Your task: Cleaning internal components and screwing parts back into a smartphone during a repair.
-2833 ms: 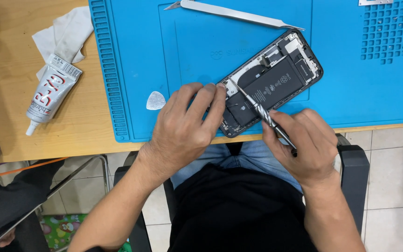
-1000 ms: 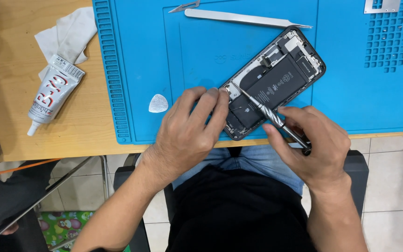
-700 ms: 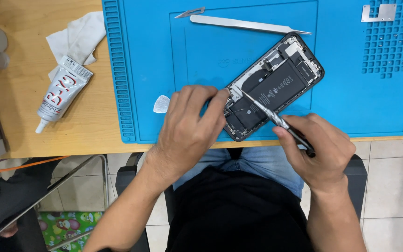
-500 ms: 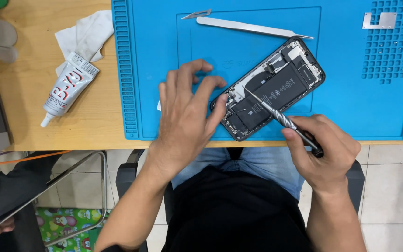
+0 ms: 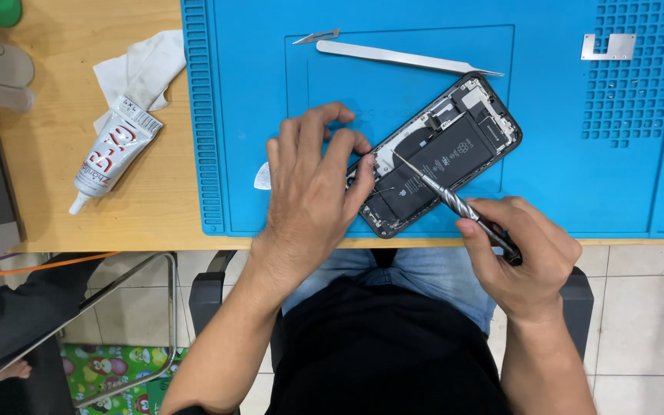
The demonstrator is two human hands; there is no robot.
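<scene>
1. Lying flat on the blue mat, near its front edge, is the phone with its back off, so the dark battery and tiny parts inside show.
2. The left hand rests spread out on the near end of the phone, fingers loose and pressing down, not wrapped around anything.
3. The right hand is closed around the handle of a thin screwdriver. Its tip touches the middle of the phone, by the battery.
4. The phone looks light, stiff and easy to hurt. The little parts inside could break, so I think it is best held by its outer rim or pinned flat at one end.
5. The mat looks soft and grippy, so the phone should not slide much.
6. Beyond the phone lie long metal tweezers. Far to the right of the phone, small metal plates sit on the mat.
7. Left of the phone, off the mat, a glue tube and a white cloth lie on the wooden bench.
8. Near the left hand, a small white pick pokes out.
9. Below the bench is a tiled floor.
</scene>
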